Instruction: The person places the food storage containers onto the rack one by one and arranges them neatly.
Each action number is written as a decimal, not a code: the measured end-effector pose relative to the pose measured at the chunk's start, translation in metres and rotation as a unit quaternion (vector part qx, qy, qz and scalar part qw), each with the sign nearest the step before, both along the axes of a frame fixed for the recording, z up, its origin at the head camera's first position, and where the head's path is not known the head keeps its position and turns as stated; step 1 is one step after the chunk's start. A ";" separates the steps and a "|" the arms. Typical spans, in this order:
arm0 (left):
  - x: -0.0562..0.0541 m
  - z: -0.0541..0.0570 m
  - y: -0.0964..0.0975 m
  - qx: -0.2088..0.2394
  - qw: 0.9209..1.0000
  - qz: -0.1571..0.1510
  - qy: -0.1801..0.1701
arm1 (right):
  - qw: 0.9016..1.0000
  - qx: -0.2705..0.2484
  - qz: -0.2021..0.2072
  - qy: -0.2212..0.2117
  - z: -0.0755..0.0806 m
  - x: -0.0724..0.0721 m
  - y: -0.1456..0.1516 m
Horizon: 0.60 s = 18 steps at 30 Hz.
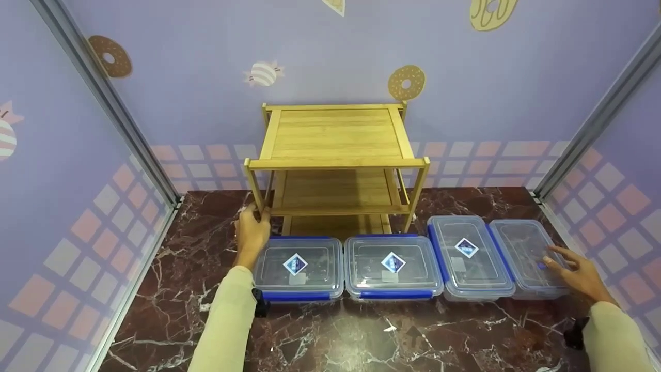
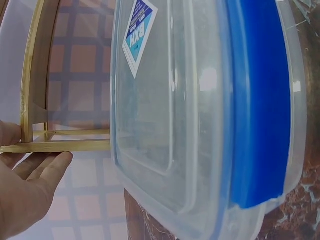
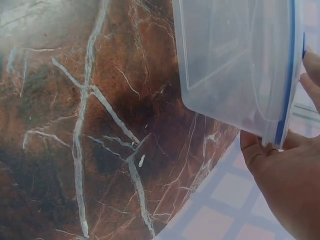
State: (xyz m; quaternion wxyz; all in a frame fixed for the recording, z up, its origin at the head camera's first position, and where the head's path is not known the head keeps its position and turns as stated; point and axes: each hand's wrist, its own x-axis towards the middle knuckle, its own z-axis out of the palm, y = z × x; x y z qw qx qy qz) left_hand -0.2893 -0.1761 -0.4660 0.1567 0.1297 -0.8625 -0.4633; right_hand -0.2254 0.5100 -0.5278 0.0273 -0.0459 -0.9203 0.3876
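A wooden rack with tiers (image 1: 335,134) stands against the back wall. My left hand (image 1: 253,230) grips its front left leg near the lower tier; in the left wrist view the thumb and fingers (image 2: 47,172) lie on opposite sides of the wood. Before the rack sit two clear lidded food containers with blue clips, one at left (image 1: 320,256) and one in the middle (image 1: 369,258). Further right is an upright-turned third container (image 1: 475,271). My right hand (image 1: 581,274) holds the rightmost container (image 1: 521,243) by its right edge, fingers curled under the rim in the right wrist view.
The dark red marbled tabletop (image 1: 351,336) extends in front of the containers. Purple patterned walls (image 1: 330,57) enclose it at the back and both sides, with metal corner posts (image 1: 594,113). The containers stand close side by side.
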 end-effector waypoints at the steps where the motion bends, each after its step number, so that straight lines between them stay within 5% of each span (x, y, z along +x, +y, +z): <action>1: 0.000 0.000 0.000 -0.001 1.000 0.001 0.000 | 1.000 -0.005 -0.003 -0.006 0.000 0.001 0.001; 18: 0.000 0.000 -0.002 0.004 1.000 -0.004 0.002 | 0.984 -0.156 0.013 -0.088 -0.004 0.021 0.020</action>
